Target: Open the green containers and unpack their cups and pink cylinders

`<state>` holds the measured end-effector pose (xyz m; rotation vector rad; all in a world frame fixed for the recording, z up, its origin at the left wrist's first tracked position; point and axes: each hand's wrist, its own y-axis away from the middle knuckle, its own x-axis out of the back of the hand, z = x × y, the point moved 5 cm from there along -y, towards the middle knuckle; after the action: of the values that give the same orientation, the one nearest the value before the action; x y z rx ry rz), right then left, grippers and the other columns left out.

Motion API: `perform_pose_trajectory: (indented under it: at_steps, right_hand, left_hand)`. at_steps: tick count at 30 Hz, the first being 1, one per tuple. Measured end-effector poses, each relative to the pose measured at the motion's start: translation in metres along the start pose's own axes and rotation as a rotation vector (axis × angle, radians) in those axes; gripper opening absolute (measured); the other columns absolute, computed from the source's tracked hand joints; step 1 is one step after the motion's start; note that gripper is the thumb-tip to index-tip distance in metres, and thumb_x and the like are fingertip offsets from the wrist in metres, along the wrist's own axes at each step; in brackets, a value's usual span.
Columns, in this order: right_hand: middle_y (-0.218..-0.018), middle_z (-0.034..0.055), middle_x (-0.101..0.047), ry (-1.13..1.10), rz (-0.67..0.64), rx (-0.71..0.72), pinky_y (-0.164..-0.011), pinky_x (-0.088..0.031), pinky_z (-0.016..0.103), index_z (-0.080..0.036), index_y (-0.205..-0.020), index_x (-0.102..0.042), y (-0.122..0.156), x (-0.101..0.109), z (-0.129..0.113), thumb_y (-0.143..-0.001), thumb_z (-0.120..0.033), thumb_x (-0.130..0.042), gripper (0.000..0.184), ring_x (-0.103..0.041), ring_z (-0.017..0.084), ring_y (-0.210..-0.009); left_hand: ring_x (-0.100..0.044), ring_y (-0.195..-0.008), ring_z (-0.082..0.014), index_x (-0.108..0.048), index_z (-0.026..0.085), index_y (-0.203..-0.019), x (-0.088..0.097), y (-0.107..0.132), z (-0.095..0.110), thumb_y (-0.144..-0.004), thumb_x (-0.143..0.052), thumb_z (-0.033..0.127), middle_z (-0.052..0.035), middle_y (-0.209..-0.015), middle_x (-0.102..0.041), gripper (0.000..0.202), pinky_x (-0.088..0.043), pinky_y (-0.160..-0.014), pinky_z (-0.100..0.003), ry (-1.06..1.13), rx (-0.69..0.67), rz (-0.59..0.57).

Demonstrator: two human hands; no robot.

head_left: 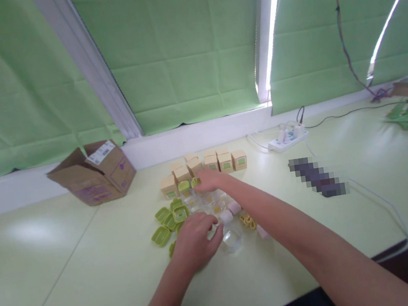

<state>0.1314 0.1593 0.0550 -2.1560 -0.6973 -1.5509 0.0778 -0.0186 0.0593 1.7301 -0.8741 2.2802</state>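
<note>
My right hand (208, 180) reaches over to the back of the group, its fingers closed at a small green-lidded clear container (195, 181). A second green-lidded container (184, 186) stands just left of it. Nearer to me, my left hand (198, 239) has its fingers and thumb curled together; whatever is between them is too unclear to name. Right of that hand is a round clear container (232, 239). Green trays (161, 236) lie to its left. Between the hands are clear containers (217, 206) with yellowish bits, and pale pink rolls (226, 216).
Small cardboard boxes (225, 162) stand in rows behind the containers. Yellow bands (248, 221) lie by my right forearm. An open carton (101, 175) is at the back left. On the right are a power strip (288, 138), a pixelated dark object (317, 177) and a white cable (381, 197).
</note>
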Motion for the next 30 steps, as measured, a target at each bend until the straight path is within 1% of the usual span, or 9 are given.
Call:
perform_pose_trajectory:
  at_steps: [4, 8, 12, 15, 19, 24, 27, 30]
  right_hand:
    - [-0.109, 0.0188, -0.067, 0.011, -0.043, -0.019, -0.076, -0.049, 0.035, -0.010, -0.107, -0.065, -0.007, -0.009, -0.003, -0.081, -0.041, -0.054, 0.042, -0.064, 0.030, -0.098]
    - [-0.107, 0.0201, -0.067, 0.021, -0.061, -0.036, -0.074, -0.050, 0.035, -0.009, -0.104, -0.067, -0.013, -0.014, -0.005, -0.079, -0.037, -0.056, 0.039, -0.064, 0.030, -0.096]
    - [-0.104, 0.0163, -0.069, 0.022, -0.051, -0.057, -0.074, -0.050, 0.031, -0.012, -0.100, -0.069, -0.015, -0.016, -0.005, -0.077, -0.034, -0.060, 0.033, -0.065, 0.027, -0.094]
    - [-0.102, 0.0161, -0.070, 0.025, -0.019, -0.084, -0.075, -0.050, 0.031, -0.012, -0.097, -0.069, -0.011, -0.014, -0.005, -0.074, -0.032, -0.062, 0.031, -0.065, 0.027, -0.093]
    - [-0.101, 0.0151, -0.069, 0.020, 0.052, -0.093, -0.076, -0.049, 0.031, -0.013, -0.096, -0.069, -0.002, -0.002, -0.003, -0.073, -0.033, -0.064, 0.031, -0.065, 0.027, -0.094]
    - [-0.107, 0.0114, -0.067, -0.012, 0.181, -0.034, -0.081, -0.045, 0.031, -0.017, -0.102, -0.064, 0.014, 0.022, 0.000, -0.073, -0.039, -0.065, 0.037, -0.061, 0.025, -0.099]
    - [-0.109, 0.0101, -0.065, -0.045, 0.248, 0.012, -0.082, -0.043, 0.030, -0.017, -0.107, -0.061, 0.030, 0.035, 0.000, -0.074, -0.044, -0.065, 0.043, -0.059, 0.023, -0.099]
    - [-0.106, 0.0072, -0.064, -0.081, 0.291, 0.051, -0.079, -0.042, 0.028, -0.019, -0.108, -0.059, 0.052, 0.043, -0.002, -0.076, -0.046, -0.063, 0.042, -0.059, 0.019, -0.094]
  left_hand:
    - [-0.054, -0.071, -0.0185, -0.058, 0.019, -0.079, 0.000, 0.000, -0.001, -0.087, -0.048, 0.032, -0.0038, -0.071, -0.058, 0.019, -0.039, -0.068, -0.031, 0.020, 0.006, -0.004]
    - [-0.054, -0.071, -0.0186, -0.058, 0.019, -0.078, 0.001, 0.001, -0.001, -0.087, -0.048, 0.032, -0.0042, -0.071, -0.058, 0.020, -0.039, -0.068, -0.031, 0.014, 0.003, -0.005]
    - [-0.054, -0.072, -0.0186, -0.058, 0.018, -0.078, 0.001, 0.001, -0.001, -0.088, -0.047, 0.033, -0.0042, -0.072, -0.058, 0.021, -0.039, -0.068, -0.031, 0.010, 0.002, -0.017]
    - [-0.054, -0.072, -0.0184, -0.058, 0.018, -0.079, 0.001, 0.002, -0.002, -0.088, -0.047, 0.032, -0.0038, -0.072, -0.058, 0.020, -0.040, -0.069, -0.031, 0.012, 0.006, -0.010]
    - [-0.054, -0.072, -0.0181, -0.058, 0.018, -0.079, 0.001, 0.002, -0.004, -0.087, -0.048, 0.031, -0.0032, -0.072, -0.058, 0.018, -0.040, -0.069, -0.031, 0.019, 0.000, 0.001]
    - [-0.054, -0.073, -0.0181, -0.058, 0.018, -0.079, 0.003, 0.002, -0.007, -0.088, -0.048, 0.031, -0.0039, -0.073, -0.057, 0.019, -0.040, -0.070, -0.030, 0.036, 0.019, 0.036]
    - [-0.054, -0.074, -0.0182, -0.059, 0.018, -0.080, 0.004, 0.002, -0.008, -0.087, -0.048, 0.030, -0.0040, -0.074, -0.058, 0.018, -0.040, -0.071, -0.030, 0.041, 0.024, 0.056]
    - [-0.054, -0.074, -0.0181, -0.059, 0.018, -0.080, 0.005, 0.002, -0.009, -0.086, -0.049, 0.030, -0.0035, -0.074, -0.058, 0.016, -0.040, -0.070, -0.030, 0.046, 0.024, 0.068]
